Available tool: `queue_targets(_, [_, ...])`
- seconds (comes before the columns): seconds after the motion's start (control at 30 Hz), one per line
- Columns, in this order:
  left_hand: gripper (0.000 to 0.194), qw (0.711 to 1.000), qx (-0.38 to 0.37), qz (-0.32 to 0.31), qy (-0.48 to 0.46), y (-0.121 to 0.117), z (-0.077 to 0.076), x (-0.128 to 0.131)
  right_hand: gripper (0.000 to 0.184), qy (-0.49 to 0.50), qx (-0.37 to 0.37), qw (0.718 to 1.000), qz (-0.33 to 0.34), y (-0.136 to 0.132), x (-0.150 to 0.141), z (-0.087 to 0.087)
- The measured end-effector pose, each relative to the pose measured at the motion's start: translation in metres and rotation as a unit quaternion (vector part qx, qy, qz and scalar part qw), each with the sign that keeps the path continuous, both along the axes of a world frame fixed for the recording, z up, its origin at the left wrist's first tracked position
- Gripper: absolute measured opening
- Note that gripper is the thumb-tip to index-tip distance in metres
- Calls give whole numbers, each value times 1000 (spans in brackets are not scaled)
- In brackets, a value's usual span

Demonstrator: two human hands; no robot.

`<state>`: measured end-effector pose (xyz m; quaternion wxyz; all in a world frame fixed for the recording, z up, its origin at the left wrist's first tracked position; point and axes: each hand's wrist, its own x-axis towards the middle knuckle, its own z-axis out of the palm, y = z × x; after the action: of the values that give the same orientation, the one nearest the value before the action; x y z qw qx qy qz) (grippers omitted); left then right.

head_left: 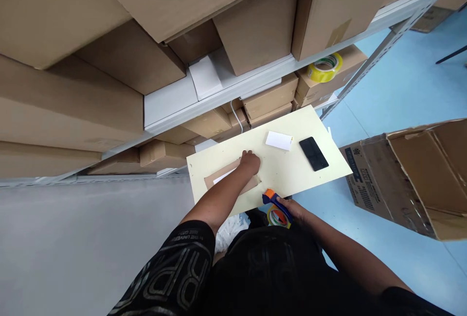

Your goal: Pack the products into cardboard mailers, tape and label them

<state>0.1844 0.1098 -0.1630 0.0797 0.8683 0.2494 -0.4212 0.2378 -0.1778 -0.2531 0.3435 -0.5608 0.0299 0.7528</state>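
Observation:
On the cream board (284, 175) lies a flat brown cardboard piece (210, 180) with a white slip (223, 176) on it. My left hand (250, 162) rests at the cardboard's far right end with its fingers curled closed; the forearm covers part of the cardboard, and what the fingers hold, if anything, is hidden. At the board's near edge my right hand (293, 209) is closed around the handle of a blue and orange tape dispenser (278, 204). A yellow tape roll (273, 216) sits in the dispenser, low in front of my body.
A small white box (279, 140) and a black phone (314, 153) lie on the board's right half. Behind it, a metal shelf (262, 74) holds several cartons. Another yellow tape roll (325, 67) sits on a carton. An open carton (396, 180) stands on the floor at right.

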Motion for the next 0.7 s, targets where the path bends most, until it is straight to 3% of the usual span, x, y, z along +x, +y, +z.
queue_targets(0.3, [54,996,52,76,17,5,-5,-4,53,-2,10,1000,-9,3,-5,0])
queue_targets(0.43, [59,992,62,108,-10,6,2,-1,53,-12,10,999,-38,3,-13,4])
queue_targets(0.57, [42,991,49,93,-88,13,29,-17,51,-14,5,998,-58,3,-15,10])
queue_targets(0.63, [42,983,47,81,-157,19,50,-44,51,-17,0,998,-57,3,-13,12])
queue_targets(0.7, [46,957,41,63,-282,24,71,-86,50,-4,14,998,-65,2,-12,13])
